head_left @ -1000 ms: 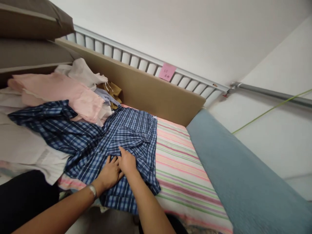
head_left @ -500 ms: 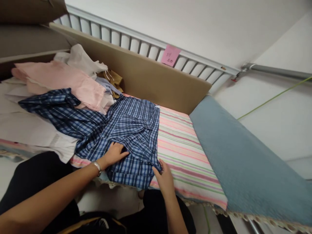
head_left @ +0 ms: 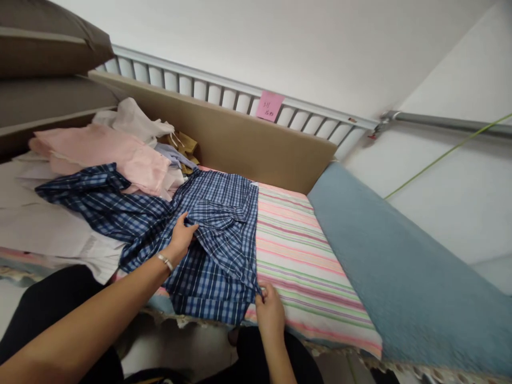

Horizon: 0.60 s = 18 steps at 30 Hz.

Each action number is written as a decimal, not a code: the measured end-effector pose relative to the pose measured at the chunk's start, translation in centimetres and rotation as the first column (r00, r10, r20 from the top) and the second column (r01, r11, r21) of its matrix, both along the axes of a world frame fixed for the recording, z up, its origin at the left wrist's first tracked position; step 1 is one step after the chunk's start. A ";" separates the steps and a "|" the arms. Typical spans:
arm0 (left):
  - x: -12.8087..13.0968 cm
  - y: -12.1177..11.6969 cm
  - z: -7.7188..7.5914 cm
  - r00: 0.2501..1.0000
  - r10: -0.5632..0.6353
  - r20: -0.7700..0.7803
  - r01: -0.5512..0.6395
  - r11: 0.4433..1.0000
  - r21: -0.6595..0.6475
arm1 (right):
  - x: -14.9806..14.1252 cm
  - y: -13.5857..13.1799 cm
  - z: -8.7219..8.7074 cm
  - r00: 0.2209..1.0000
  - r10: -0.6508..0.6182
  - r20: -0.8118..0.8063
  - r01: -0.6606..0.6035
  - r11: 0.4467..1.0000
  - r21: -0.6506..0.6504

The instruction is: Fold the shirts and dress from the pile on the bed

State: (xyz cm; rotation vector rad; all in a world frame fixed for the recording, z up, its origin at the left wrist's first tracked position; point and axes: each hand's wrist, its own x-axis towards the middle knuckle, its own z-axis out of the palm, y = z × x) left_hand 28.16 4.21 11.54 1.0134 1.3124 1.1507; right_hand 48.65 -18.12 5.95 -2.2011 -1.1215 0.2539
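Note:
A blue plaid shirt [head_left: 216,272] lies spread over a striped cloth [head_left: 304,256], one part of it stretching left toward a clothes pile. My left hand [head_left: 183,237] pinches a fold near the shirt's middle and lifts it slightly. At the shirt's near right corner, my right hand [head_left: 270,306] has its thumb and fingers closed on the fabric edge. Between my hands the held layer is drawn into slanting creases over the layer beneath. A bracelet circles my left wrist.
Pink [head_left: 108,154] and white garments [head_left: 52,224] are heaped at the left. A tan board [head_left: 248,154] stands along the back, before a white railing with a pink note [head_left: 270,105]. Blue padded fabric [head_left: 400,272] covers the right side. Brown cushions [head_left: 48,53] are stacked upper left.
My left hand has moved up the shirt and now pinches a raised fold. My right hand has shifted slightly down, keeping the corner. The view has tilted a little upward.

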 end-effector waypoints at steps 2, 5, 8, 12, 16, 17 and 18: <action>-1.1 -0.8 0.3 0.989 -0.048 -0.138 0.077 0.973 0.216 | 0.0 -0.1 0.0 1.000 0.018 -0.015 -0.018 1.000 -0.021; -3.4 -1.8 -0.9 0.914 -0.099 -0.393 0.240 0.915 0.326 | 0.0 -0.2 0.3 0.999 0.039 -0.038 -0.042 0.995 -0.088; -5.1 -2.0 -2.9 0.813 -0.170 -0.557 0.322 0.928 0.188 | 0.2 -0.3 0.6 0.997 0.053 -0.053 -0.061 0.986 -0.156; -5.5 -1.7 -3.6 0.769 -0.215 -0.602 0.386 0.907 0.170 | 0.5 -0.7 -0.2 0.998 0.039 -0.046 -0.048 0.980 -0.191; -5.6 -1.3 -3.8 0.737 -0.240 -0.632 0.427 0.890 0.161 | 0.7 -1.0 -2.3 0.999 0.040 0.004 -0.038 0.980 -0.197; -5.8 -1.3 -4.2 0.725 -0.271 -0.633 0.426 0.899 0.103 | 0.9 -1.2 -2.7 0.998 0.069 0.000 -0.067 0.976 -0.206; -6.0 -1.3 -4.6 0.716 -0.303 -0.629 0.426 0.903 0.051 | 1.1 -1.3 -2.9 0.994 0.108 -0.016 -0.109 0.967 -0.229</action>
